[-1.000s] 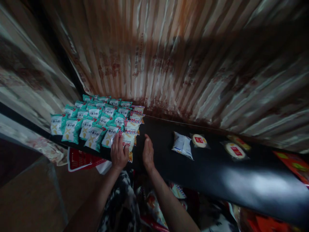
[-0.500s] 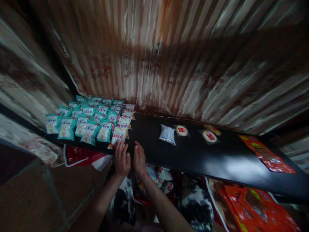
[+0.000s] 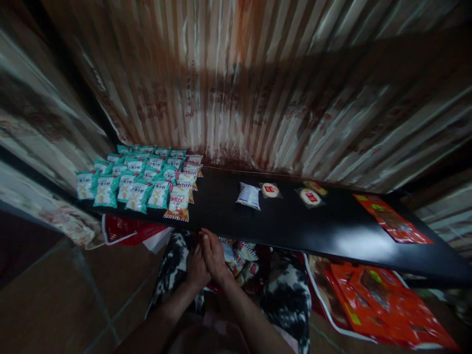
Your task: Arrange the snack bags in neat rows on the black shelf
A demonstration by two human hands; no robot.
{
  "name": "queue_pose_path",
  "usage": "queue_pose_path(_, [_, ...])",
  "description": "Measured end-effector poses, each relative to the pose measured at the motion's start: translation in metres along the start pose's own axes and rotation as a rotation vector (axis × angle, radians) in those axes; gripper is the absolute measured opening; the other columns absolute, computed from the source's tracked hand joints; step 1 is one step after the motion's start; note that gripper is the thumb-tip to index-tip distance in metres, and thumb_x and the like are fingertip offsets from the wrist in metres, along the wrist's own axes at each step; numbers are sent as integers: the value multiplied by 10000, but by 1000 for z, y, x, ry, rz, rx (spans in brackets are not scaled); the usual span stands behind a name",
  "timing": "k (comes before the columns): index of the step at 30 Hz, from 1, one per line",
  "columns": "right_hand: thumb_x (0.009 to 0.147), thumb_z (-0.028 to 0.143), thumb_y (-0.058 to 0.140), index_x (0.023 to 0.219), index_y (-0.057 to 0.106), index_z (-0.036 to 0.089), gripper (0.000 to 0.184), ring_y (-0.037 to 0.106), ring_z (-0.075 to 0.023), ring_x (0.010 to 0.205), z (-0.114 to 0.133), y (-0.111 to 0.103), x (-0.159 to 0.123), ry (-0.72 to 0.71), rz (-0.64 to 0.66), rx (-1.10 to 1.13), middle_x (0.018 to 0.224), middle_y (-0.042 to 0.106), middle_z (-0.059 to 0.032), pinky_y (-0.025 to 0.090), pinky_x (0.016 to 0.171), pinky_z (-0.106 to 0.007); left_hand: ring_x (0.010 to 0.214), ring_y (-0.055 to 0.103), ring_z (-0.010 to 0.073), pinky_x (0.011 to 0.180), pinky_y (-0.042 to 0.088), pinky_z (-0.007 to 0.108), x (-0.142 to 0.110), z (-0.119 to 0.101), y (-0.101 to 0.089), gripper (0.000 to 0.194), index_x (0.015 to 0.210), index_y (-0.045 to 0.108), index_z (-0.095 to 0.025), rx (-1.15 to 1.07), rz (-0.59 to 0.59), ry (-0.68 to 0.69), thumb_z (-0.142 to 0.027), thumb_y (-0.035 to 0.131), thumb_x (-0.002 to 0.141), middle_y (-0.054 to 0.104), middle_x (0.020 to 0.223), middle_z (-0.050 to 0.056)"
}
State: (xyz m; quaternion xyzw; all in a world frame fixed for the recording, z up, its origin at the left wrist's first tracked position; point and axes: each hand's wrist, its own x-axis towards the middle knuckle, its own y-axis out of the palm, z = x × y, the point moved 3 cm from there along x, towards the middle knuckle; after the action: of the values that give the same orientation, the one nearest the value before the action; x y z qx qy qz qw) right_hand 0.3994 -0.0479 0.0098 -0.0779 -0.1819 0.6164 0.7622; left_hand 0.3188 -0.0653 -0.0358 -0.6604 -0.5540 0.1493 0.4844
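My left hand (image 3: 197, 268) and my right hand (image 3: 215, 254) rest against each other just in front of the black shelf's (image 3: 221, 223) near edge. The right fingers are stretched out and hold nothing visible; they partly cover the left fingers, which also look extended. Beyond them, at the shelf's front, lies a white and orange snack bag (image 3: 178, 202), first in a short row of like bags running back to the wall. Several teal and white snack bags (image 3: 137, 195) stand in rows to its left. Below my hands are more striped snack bags (image 3: 236, 258).
To the right on the shelf are a white-blue bag (image 3: 249, 195), two round packaged pieces (image 3: 270, 190), a yellow packet (image 3: 316, 187) and an orange-red packet (image 3: 391, 219). A red basket (image 3: 129, 231) sits below left; orange packets (image 3: 383, 295) fill one below right. Pleated fabric (image 3: 228, 98) hangs behind.
Both hands have drawn back from the front white and orange bag, off the shelf, and come together. That bag now lies in line with its row. The view has shifted.
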Motion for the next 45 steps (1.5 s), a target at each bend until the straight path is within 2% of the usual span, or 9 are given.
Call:
queue_pose_path(5, [921,317,354,1033,664,151,369,595,-223,1021,-26,-8,-16,-67,-27,-246,1044,673,-123,440,958,-403,1299,415,257,1064,392,419,-8,-4,21,545,1378,388,-141,0,203,-17,-195,454,839,500,1361,138])
queue_pose_path(10, [866,223,400,1087,652,122,350,445,-280,1235,-60,-28,-28,-38,-74,-586,1249,576,-154,336,1049,-459,1337,364,263,1091,350,438,-18,-4,31,519,1335,438,-73,51,328,-67,-119,389,820,444,1404,168])
queue_pose_path(16, [810,202,492,1172,620,95,398,485,-284,1214,-99,-43,-45,142,171,-725,1252,577,-181,352,1035,-386,1237,477,228,1076,354,357,-18,-10,34,479,1299,486,-79,91,521,-147,-147,361,841,542,1310,141])
queue_pose_path(25, [769,180,537,1328,489,178,561,523,-263,1137,-114,-58,-56,181,223,-686,1229,590,-125,387,956,-368,1204,483,232,1060,346,340,-19,-12,33,448,1255,521,-80,79,526,-195,-232,371,861,565,1261,137])
queue_pose_path(30, [768,112,516,1183,616,187,434,536,-243,1084,-115,-59,-60,143,152,-674,1149,618,-112,391,948,-328,1173,509,209,1046,364,321,-19,-11,31,439,1236,539,-95,63,512,-196,-192,381,837,584,1235,125])
queue_pose_path(34, [774,82,477,1079,657,182,368,552,-247,1016,-115,-57,-63,91,36,-652,1087,629,-114,422,912,-350,1168,518,202,1052,367,342,-20,-11,31,442,1216,559,-139,58,494,-186,-144,389,808,601,1222,103])
queue_pose_path(38, [791,97,458,970,678,169,292,554,-248,974,-118,-57,-61,88,1,-621,1030,630,-120,445,873,-343,1125,548,196,1034,391,335,-22,-11,31,420,1180,586,-138,41,479,-168,-130,391,809,628,1173,99])
queue_pose_path(42, [837,148,427,871,678,171,255,559,-244,999,-120,-59,-58,105,-13,-578,1073,612,-128,451,878,-349,1114,553,187,1024,404,332,-25,-12,29,408,1163,595,-146,23,452,-160,-115,398,807,632,1161,92])
queue_pose_path(45, [848,160,413,901,663,174,256,544,-245,1076,-118,-60,-58,97,-43,-552,1145,591,-135,438,920,-373,1117,553,187,1021,409,332,-27,-13,28,399,1159,593,-138,5,429,-162,-112,413,804,628,1165,98])
